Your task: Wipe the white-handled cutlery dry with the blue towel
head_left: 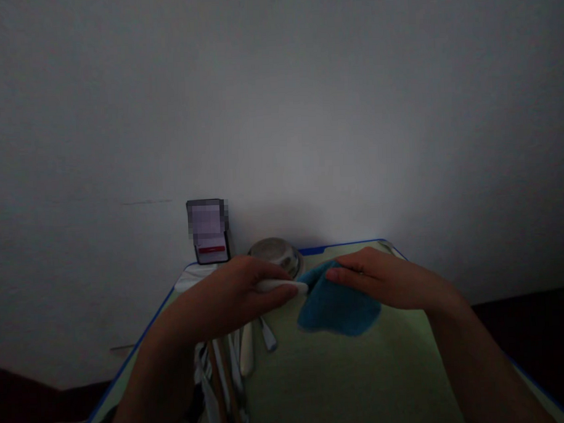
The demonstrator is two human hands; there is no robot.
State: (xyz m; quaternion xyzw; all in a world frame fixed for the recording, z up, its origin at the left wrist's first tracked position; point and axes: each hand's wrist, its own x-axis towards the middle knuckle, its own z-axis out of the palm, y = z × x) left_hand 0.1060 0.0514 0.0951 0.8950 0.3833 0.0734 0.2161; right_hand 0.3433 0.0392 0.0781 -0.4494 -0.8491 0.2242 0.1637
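My left hand [254, 286] is closed around a white handle [279, 286], whose rounded tip points right. The rest of that utensil is hidden by the hand and the cloth, so I cannot tell its kind. A blue cloth [341, 311] hangs in folds from my right hand [370, 275], pinched between thumb and fingers. Part of the cloth lies against the tip of the white handle. Both hands are above the pale green tabletop [338, 382]. Behind the left hand sits a shiny metal bowl [274, 252], apparently upside down.
Several utensils [227, 380], some metallic and some brown and stick-like, lie at the table's left under my left forearm. Beside them are a cream handle [247, 351] and a short pale handle [268, 335]. A phone [209, 232] leans on the wall [306, 112] at the back left.
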